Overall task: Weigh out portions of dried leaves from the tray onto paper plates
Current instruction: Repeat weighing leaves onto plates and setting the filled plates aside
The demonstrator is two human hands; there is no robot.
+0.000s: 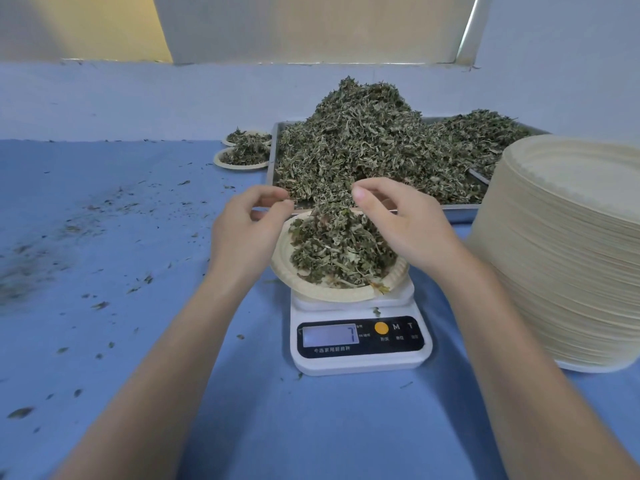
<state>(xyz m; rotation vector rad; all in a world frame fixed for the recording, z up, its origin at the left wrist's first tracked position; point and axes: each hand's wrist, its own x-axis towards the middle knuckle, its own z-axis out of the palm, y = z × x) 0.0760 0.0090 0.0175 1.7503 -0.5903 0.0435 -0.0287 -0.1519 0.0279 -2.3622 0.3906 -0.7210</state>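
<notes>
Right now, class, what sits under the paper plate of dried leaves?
The paper plate rests on a white digital scale; its display and buttons show in front. The weighing platform is mostly covered by the plate, and the reading is too blurred to trust.

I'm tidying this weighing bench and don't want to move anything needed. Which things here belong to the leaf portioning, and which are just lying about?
In use:
tray of dried leaves
scale
paper plate on the scale
stack of empty plates
filled plates
left hand, right hand

Lying about:
leaf crumbs scattered on the blue table
</notes>
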